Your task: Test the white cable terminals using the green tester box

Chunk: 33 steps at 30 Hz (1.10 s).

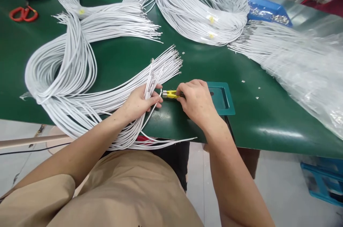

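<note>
Workshop: cable bundles (120, 93) on green table (268, 112)

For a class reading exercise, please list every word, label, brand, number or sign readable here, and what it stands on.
None: no text can be read here.
Yellow patches on the white wires: too small to tell whether they bear print.
Yellow tool in the right hand: no readable marking.

Tan top (128, 191), short left sleeve (50, 196), bare forearms (92, 143).
</note>
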### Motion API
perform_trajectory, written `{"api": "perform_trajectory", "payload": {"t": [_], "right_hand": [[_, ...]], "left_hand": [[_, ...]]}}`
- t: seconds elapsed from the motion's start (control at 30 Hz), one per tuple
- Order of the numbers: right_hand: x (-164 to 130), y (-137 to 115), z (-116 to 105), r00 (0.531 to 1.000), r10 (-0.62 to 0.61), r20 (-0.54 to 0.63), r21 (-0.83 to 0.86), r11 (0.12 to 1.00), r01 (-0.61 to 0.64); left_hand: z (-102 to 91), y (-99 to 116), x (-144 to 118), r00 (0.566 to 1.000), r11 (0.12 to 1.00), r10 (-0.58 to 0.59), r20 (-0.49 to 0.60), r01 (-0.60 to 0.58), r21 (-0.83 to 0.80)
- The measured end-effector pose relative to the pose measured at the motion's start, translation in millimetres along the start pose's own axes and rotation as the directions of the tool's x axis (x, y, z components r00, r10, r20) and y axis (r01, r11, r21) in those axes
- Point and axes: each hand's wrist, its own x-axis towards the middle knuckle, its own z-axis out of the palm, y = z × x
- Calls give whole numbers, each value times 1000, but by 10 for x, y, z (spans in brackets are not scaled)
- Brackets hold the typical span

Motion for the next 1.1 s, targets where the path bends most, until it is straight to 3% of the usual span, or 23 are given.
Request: {"api": "perform_trajectory", "payload": {"t": [0.3, 0.53, 0.7, 0.8, 0.97, 1.1], "right_hand": [[4, -3, 25, 998, 21, -65, -12, 1000, -22], [-177, -364, -16, 947, 126, -297, 184, 980, -72], [-350, -801, 262, 960, -180, -214, 191, 956, 222], [-393, -949, 349, 946, -272, -175, 81, 954, 289], [-436, -1119, 312, 949, -299, -98, 26, 953, 303], [-569, -1327, 267, 983, -186, 0, 98, 978, 185]], "left_hand": [[50, -32, 57, 998, 995, -52, -36, 54, 79], [-24, -38, 32, 998, 998, -57, -15, 57, 8], [-128, -57, -61, 999, 998, 24, -30, -26, -63], [-167, -35, -133, 999, 992, -22, -43, 17, -128], [-218, 32, -250, 989, 978, -106, -99, 85, -191], [-257, 43, -341, 987, 959, -134, -86, 107, -264]]}}
